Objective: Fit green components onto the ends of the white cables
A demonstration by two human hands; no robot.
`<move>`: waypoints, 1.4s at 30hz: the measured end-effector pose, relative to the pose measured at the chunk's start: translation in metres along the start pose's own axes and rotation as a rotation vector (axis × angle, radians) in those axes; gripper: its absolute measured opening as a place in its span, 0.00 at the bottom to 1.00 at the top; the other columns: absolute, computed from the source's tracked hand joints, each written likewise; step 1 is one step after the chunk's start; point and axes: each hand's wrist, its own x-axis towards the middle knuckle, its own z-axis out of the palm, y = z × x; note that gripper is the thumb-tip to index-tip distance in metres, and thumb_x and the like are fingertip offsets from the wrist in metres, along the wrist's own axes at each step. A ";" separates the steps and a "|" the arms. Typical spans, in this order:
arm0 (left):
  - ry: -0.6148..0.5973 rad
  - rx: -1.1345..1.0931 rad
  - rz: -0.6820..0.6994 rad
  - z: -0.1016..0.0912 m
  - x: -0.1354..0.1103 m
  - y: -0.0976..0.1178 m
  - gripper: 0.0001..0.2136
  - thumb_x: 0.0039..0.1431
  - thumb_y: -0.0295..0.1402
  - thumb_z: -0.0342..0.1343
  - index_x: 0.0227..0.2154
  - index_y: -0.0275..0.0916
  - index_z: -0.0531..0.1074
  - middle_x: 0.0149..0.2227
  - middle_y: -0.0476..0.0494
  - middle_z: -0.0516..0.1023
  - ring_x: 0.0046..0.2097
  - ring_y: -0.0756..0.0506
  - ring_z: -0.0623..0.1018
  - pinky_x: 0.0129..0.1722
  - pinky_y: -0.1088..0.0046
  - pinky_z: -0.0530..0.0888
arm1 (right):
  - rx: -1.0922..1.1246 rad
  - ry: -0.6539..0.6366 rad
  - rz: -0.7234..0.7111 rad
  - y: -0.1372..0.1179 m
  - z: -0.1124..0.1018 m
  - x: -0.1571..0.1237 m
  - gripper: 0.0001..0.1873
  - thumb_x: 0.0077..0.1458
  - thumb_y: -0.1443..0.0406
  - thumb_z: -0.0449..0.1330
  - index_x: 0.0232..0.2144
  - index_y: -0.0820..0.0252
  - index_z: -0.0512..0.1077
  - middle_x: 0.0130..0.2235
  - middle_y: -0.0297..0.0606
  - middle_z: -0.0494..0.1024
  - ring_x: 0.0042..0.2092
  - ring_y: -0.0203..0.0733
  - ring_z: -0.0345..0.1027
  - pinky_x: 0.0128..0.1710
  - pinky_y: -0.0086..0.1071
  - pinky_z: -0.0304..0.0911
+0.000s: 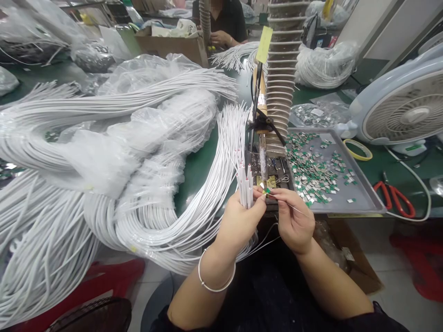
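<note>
Centre of frame: left hand (241, 226) closed round upright sheaf of white cables (246, 191), reddish ends up, perhaps keeping tips handy; green-and-silver connector (267, 190) at its fingertips, near tip of soldering iron (262, 103). Right hand (296, 221) pinches thin wire (294, 208), probably solder, angled toward connector. Iron stands tip down, apparently leaving both hands free. Right of centre: metal tray (363, 183) with loose connectors (311, 170), seemingly for easy reach. Green table (194, 170) beneath; ribbed duct (282, 83), likely for fumes; fan (404, 110) upper right; co-worker (233, 20) top centre.
</note>
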 end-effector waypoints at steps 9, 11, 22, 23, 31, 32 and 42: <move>-0.011 -0.035 0.000 0.000 0.001 -0.001 0.05 0.52 0.29 0.53 0.23 0.38 0.67 0.30 0.49 0.72 0.34 0.50 0.71 0.37 0.72 0.67 | -0.011 0.006 -0.005 0.001 0.002 0.001 0.13 0.54 0.76 0.52 0.38 0.58 0.70 0.37 0.40 0.77 0.41 0.41 0.72 0.41 0.39 0.70; -0.002 -0.043 -0.011 -0.001 0.002 -0.001 0.05 0.52 0.28 0.53 0.23 0.38 0.67 0.30 0.49 0.72 0.34 0.50 0.71 0.37 0.72 0.67 | -0.016 0.007 -0.003 0.001 0.002 0.001 0.13 0.54 0.76 0.52 0.38 0.57 0.70 0.37 0.40 0.77 0.41 0.41 0.72 0.40 0.40 0.70; 0.031 -0.074 -0.014 -0.001 0.002 0.002 0.04 0.51 0.28 0.54 0.22 0.37 0.67 0.33 0.48 0.73 0.36 0.50 0.72 0.39 0.73 0.67 | -0.015 -0.004 -0.034 0.001 0.003 0.004 0.14 0.54 0.77 0.53 0.39 0.58 0.70 0.38 0.40 0.77 0.42 0.40 0.71 0.42 0.39 0.69; 0.032 -0.074 -0.016 -0.001 0.002 0.002 0.04 0.50 0.28 0.54 0.23 0.37 0.67 0.33 0.48 0.73 0.36 0.50 0.72 0.39 0.73 0.67 | -0.016 -0.007 -0.033 0.001 0.003 0.004 0.14 0.54 0.77 0.53 0.39 0.58 0.70 0.38 0.40 0.77 0.42 0.40 0.71 0.42 0.39 0.69; 0.035 -0.077 -0.010 -0.001 0.001 0.002 0.04 0.51 0.28 0.54 0.23 0.38 0.68 0.34 0.48 0.73 0.37 0.50 0.72 0.40 0.72 0.67 | -0.054 -0.008 -0.042 -0.001 0.003 0.006 0.12 0.55 0.75 0.52 0.38 0.57 0.70 0.37 0.40 0.77 0.41 0.41 0.72 0.41 0.41 0.70; 0.035 -0.073 -0.006 -0.001 0.000 0.001 0.04 0.51 0.28 0.54 0.22 0.38 0.68 0.34 0.47 0.73 0.37 0.49 0.72 0.40 0.72 0.67 | -0.053 -0.008 -0.043 -0.001 0.003 0.006 0.12 0.55 0.75 0.52 0.38 0.57 0.70 0.37 0.40 0.77 0.41 0.41 0.72 0.40 0.40 0.70; -0.026 -0.043 -0.030 -0.004 -0.008 -0.011 0.05 0.53 0.32 0.55 0.24 0.38 0.70 0.33 0.45 0.73 0.36 0.47 0.72 0.38 0.70 0.67 | -0.039 -0.036 0.009 -0.004 0.000 -0.003 0.12 0.54 0.75 0.51 0.36 0.58 0.70 0.36 0.41 0.76 0.39 0.42 0.72 0.38 0.40 0.70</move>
